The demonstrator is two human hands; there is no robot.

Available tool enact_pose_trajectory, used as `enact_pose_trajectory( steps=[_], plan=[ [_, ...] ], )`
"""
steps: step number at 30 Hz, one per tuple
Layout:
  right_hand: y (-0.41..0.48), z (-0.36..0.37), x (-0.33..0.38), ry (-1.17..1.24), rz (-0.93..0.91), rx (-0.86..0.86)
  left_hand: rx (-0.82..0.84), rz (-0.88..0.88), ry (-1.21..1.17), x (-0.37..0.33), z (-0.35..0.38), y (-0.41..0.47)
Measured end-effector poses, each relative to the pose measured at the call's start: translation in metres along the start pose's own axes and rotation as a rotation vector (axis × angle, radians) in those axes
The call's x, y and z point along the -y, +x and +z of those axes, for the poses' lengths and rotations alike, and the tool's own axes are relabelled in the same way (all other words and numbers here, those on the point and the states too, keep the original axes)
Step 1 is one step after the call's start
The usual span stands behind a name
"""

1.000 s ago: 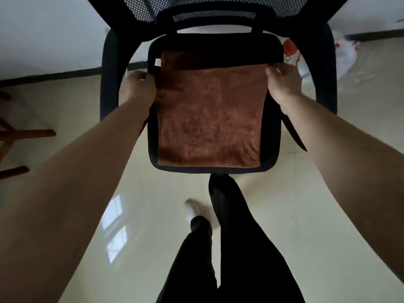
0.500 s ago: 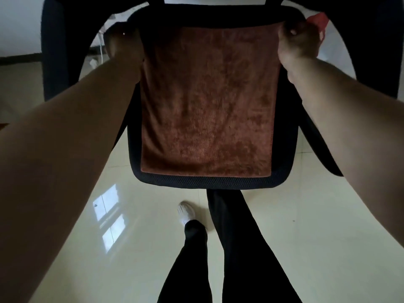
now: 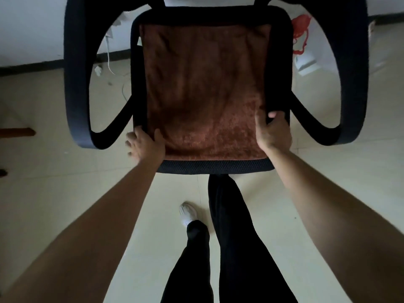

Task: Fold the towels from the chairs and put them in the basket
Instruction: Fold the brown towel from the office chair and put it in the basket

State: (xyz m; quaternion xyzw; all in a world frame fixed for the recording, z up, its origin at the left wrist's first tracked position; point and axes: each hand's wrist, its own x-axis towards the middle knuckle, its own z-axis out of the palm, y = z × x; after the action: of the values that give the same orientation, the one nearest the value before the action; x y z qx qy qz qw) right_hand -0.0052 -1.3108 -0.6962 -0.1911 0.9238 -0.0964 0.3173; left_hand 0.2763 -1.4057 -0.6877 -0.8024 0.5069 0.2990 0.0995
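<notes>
A brown towel lies spread flat over the seat of a black office chair, covering most of it. My left hand is at the towel's near left corner, its thumb on the cloth and its fingers splayed over the seat's left edge. At the near right edge, my right hand pinches the towel between a thumb laid on top and curled fingers. No basket is in view.
The chair's black armrests curve out at the left and right. My legs in black trousers stand right in front of the seat on a pale tiled floor. A white and red bag lies by the wall, with wooden furniture legs at far left.
Both hands carried the towel's far corners to the back of the seat, let go, and came back to the near corners. The towel now lies spread out.
</notes>
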Motion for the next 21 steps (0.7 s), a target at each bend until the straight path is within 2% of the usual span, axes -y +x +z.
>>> enact_pose_trajectory(
  steps=[2,4,6,8,11,12,16,21],
  plan=[
    [-0.029,0.006,-0.022,-0.112,0.016,0.053,0.066,-0.043,0.007,0.023,0.005,-0.011],
    [-0.051,0.01,-0.037,-0.225,0.035,0.093,0.119,-0.035,-0.137,0.037,0.006,-0.017],
    [-0.064,0.012,-0.047,-0.192,0.054,0.144,0.161,-0.022,-0.304,0.044,0.003,-0.02],
    [-0.077,0.012,-0.054,0.039,0.1,0.167,0.196,-0.019,-0.413,0.048,-0.002,-0.024],
    [-0.094,0.009,-0.063,0.699,0.303,0.161,0.253,-0.089,-0.662,0.055,-0.004,-0.032],
    [-0.097,0.006,-0.065,0.835,0.336,0.142,0.264,-0.13,-0.74,0.057,-0.004,-0.036],
    [-0.097,-0.001,-0.076,0.944,0.37,0.098,0.227,-0.247,-0.849,0.067,-0.004,-0.051],
    [-0.101,-0.022,-0.06,1.111,0.431,0.24,0.197,-0.27,-0.939,0.062,-0.021,-0.059]
  ],
)
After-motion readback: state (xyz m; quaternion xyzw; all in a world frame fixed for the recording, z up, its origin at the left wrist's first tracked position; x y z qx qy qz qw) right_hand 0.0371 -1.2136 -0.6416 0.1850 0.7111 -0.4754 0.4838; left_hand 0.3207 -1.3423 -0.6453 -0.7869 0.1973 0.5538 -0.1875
